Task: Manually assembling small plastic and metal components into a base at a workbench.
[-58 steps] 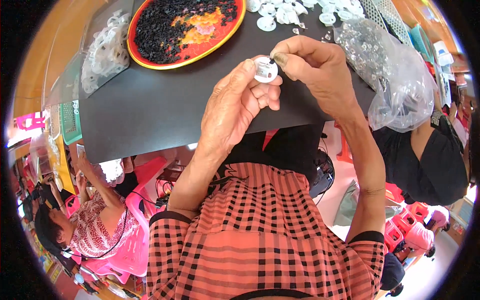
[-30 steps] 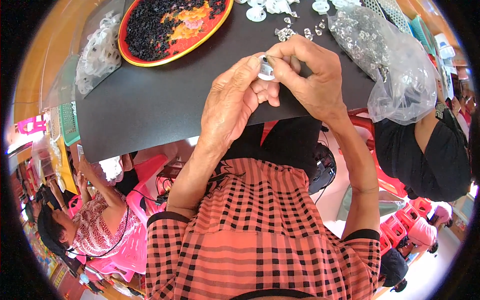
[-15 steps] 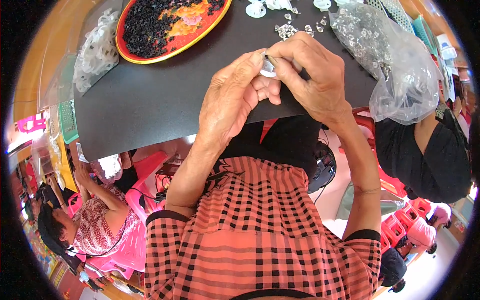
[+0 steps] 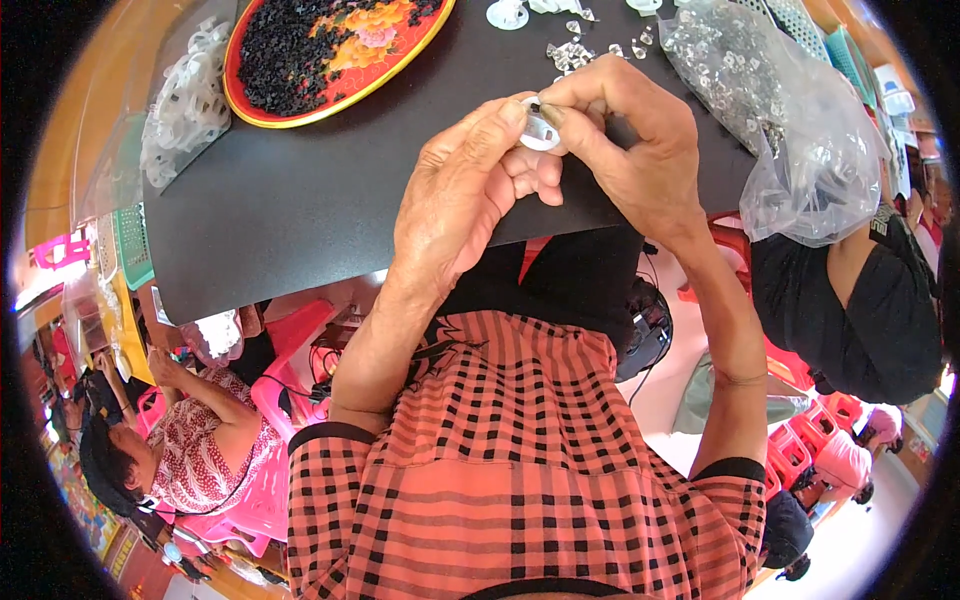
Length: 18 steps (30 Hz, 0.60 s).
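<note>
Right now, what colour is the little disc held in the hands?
The disc is white, best seen in the head view.

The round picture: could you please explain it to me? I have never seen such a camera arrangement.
There is no machine: only a bare human left hand and right hand. The view is from the left of two wide cameras worn on the head, looking down, so straight edges bend. The left hand holds a small white disc; the right hand seems to touch its upper edge. On the dark table are a red tray of small black pieces, loose clear pieces and, to the right, a clear bag of similar ones.
</note>
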Each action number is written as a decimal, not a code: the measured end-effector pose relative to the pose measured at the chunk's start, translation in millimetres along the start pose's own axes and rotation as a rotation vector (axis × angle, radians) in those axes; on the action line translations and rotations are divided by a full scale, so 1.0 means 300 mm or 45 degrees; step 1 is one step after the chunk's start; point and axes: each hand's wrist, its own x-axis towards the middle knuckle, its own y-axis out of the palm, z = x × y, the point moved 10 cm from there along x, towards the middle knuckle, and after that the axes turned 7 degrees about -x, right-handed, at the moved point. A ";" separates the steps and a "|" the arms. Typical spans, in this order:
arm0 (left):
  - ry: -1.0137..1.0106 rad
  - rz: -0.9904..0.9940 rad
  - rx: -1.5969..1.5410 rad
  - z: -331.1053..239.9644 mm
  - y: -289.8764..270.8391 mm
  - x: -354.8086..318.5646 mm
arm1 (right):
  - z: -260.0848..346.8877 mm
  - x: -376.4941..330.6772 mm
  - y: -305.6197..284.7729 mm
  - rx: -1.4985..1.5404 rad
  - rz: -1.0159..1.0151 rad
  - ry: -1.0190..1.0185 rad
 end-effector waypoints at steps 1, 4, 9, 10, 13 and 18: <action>-0.015 0.022 -0.031 0.004 -0.001 0.002 | 0.047 0.000 0.002 -0.327 0.008 -0.208; -0.030 0.041 -0.074 0.007 0.000 0.003 | 0.063 -0.013 0.001 -0.362 -0.085 -0.300; -0.059 0.020 -0.100 0.009 -0.005 0.001 | 0.090 -0.034 0.009 -0.575 -0.086 -0.434; -0.070 0.013 -0.109 0.012 -0.009 0.001 | 0.096 -0.038 0.014 -0.641 -0.083 -0.479; -0.071 -0.001 -0.104 0.014 -0.013 0.004 | 0.129 -0.047 0.025 -0.869 -0.106 -0.663; -0.021 -0.043 -0.080 0.011 -0.019 0.004 | 0.139 -0.036 0.042 -0.935 -0.045 -0.662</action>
